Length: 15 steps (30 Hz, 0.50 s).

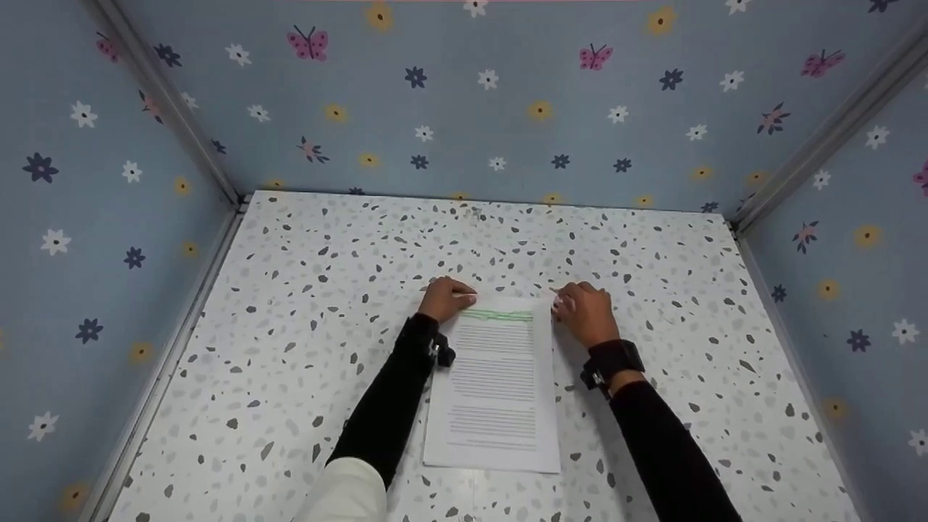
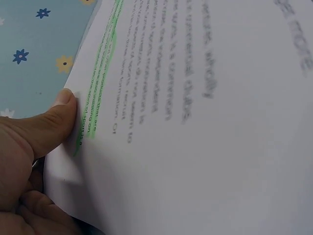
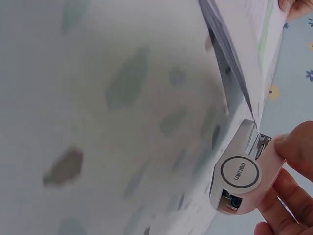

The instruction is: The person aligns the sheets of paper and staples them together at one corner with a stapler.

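A stack of printed paper [image 1: 493, 428] lies upright to me on the table, with green highlighter over its top lines. At its upper left corner my left hand [image 1: 446, 299] pinches the sheets; the left wrist view shows the thumb [image 2: 58, 115] on top and the other fingers below. My right hand [image 1: 586, 312] is by the upper right corner. In the right wrist view it grips a small pink and white stapler [image 3: 239, 171] marked "deli" between thumb and fingers. The stapler's open mouth meets the paper's corner; whether sheets lie inside is unclear.
The speckled white tabletop [image 1: 312, 290] spreads around the paper. Blue panels with flowers and butterflies [image 1: 464, 94] wall it in at the back, left and right. A dark strap with a small camera [image 1: 612, 360] sits on the right wrist, another on the left.
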{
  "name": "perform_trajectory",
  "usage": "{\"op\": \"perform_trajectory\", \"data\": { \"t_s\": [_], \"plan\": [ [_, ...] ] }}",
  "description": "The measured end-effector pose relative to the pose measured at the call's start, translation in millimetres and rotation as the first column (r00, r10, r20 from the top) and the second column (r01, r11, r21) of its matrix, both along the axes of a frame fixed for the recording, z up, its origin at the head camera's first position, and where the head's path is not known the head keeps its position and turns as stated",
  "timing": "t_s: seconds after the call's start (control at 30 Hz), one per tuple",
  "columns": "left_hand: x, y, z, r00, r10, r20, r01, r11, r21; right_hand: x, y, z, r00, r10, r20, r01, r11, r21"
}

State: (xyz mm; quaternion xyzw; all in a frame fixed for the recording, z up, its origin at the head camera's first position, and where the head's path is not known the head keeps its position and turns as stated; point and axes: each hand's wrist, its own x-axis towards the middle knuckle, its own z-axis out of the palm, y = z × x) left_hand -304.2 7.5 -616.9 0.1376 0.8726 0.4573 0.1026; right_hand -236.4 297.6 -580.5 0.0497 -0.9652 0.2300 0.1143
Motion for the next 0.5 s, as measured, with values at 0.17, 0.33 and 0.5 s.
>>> {"op": "perform_trajectory", "data": {
  "t_s": [0.17,0.33,0.5],
  "plan": [
    [-0.9,-0.8,-0.1,1.0,0.0,-0.011,0.0,1.0,0.006,-0.5,24.5,10.3,0.997,-0.031,-0.072,0.028,0.999,-0.041],
    [-1.2,-0.5,-1.6,1.0,-0.003,0.0,0.003,1.0,0.001,5.3,60.2,20.3,0.986,-0.126,-0.111,0.115,0.988,-0.102],
    [-0.3,-0.4,0.2,1.0,-0.004,0.004,0.004,1.0,0.004,17.8,98.4,23.1,0.976,-0.212,-0.049,0.203,0.969,-0.143]
  ]
}}
